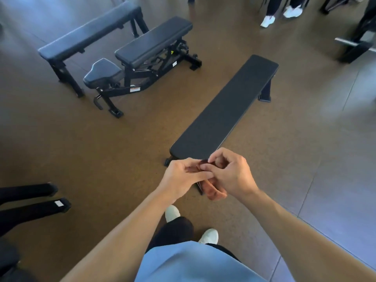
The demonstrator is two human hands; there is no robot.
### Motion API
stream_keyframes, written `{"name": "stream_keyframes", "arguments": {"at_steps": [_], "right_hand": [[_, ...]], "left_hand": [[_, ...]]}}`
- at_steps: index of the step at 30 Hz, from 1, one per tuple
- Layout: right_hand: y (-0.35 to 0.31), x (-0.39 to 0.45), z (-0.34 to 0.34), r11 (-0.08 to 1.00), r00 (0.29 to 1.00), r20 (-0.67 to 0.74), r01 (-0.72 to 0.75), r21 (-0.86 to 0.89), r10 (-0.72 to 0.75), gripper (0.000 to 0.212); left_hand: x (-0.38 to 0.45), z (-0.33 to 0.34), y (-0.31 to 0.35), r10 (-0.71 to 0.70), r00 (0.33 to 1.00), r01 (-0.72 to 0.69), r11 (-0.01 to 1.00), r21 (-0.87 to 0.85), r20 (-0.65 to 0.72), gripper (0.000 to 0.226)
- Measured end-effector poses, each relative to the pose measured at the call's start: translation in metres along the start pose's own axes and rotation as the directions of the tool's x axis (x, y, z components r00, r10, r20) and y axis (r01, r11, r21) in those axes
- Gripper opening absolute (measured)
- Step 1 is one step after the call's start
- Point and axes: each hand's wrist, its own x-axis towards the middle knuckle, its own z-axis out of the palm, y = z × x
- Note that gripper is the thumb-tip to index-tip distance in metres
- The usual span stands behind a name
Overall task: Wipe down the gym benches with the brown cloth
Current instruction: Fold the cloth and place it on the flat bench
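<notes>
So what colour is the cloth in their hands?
Reddish brown: the cloth shows best in the head view.

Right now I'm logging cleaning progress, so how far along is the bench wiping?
Nothing looks wiped yet. In hand: the left hand and right hand both hold the bunched brown cloth above the near end of the flat bench, not touching it. Left: that bench, the adjustable bench and the far flat bench.

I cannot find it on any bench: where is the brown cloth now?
In the head view the brown cloth is low and centre, held between the left hand and the right hand, at the near end of the flat bench.
</notes>
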Motion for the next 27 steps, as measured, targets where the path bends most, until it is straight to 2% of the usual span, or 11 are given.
{"name": "stream_keyframes", "arguments": {"at_steps": [2, 5, 8, 11, 13, 16, 18, 20, 23, 25, 27], "right_hand": [[0.007, 0.014, -0.005, 0.997, 0.996, 0.054, -0.07, -0.041, 0.072, 0.034], [0.016, 0.028, -0.016, 0.978, 0.941, 0.28, -0.154, -0.138, 0.188, 0.032], [0.038, 0.043, -0.025, 0.892, 0.844, 0.462, -0.04, -0.45, 0.271, 0.048], [0.062, 0.062, -0.029, 0.667, 0.91, 0.299, 0.034, -0.744, 0.287, 0.026], [0.064, 0.078, -0.027, 0.663, 0.949, 0.191, -0.025, -0.748, 0.25, 0.023], [0.054, 0.114, -0.025, 0.618, 0.946, 0.121, -0.096, -0.78, 0.3, 0.044], [0.046, 0.139, -0.023, 0.569, 0.954, 0.146, -0.03, -0.822, 0.262, 0.028], [0.045, 0.161, -0.021, 0.552, 0.986, 0.165, 0.132, -0.824, 0.01, 0.018], [0.044, 0.185, -0.013, 0.497, 0.927, 0.23, 0.355, -0.792, -0.296, 0.013], [0.039, 0.202, -0.009, 0.54, 0.931, 0.264, 0.363, -0.76, -0.253, 0.007], [0.032, 0.224, -0.008, 0.655, 0.963, 0.269, 0.218, -0.723, -0.022, 0.008]], "left_hand": [[0.013, -0.006, 0.005, -0.017, 0.999, 0.019, 0.999, 0.047, -0.033, 0.052], [0.029, -0.013, 0.008, 0.008, 0.999, -0.011, 0.996, 0.087, 0.038, 0.043], [0.051, -0.023, 0.005, 0.015, 0.999, -0.02, 0.992, 0.124, 0.045, 0.023], [0.08, -0.039, -0.005, -0.011, 0.998, 0.017, 0.996, 0.088, -0.065, 0.011], [0.099, -0.047, -0.009, -0.028, 0.997, 0.037, 0.992, 0.121, -0.078, 0.011], [0.128, -0.059, -0.015, 0.007, 0.999, 0.002, 0.981, 0.195, -0.046, 0.014], [0.146, -0.065, -0.017, 0.045, 0.998, -0.032, 0.963, 0.266, -0.042, 0.014], [0.163, -0.072, -0.016, 0.078, 0.994, -0.05, 0.942, 0.331, -0.073, 0.015], [0.184, -0.084, -0.011, 0.115, 0.981, -0.049, 0.926, 0.374, -0.157, 0.016], [0.196, -0.094, -0.01, 0.104, 0.976, -0.036, 0.944, 0.327, -0.192, 0.013], [0.205, -0.102, -0.011, 0.097, 0.975, -0.04, 0.962, 0.269, -0.201, 0.012]]}}
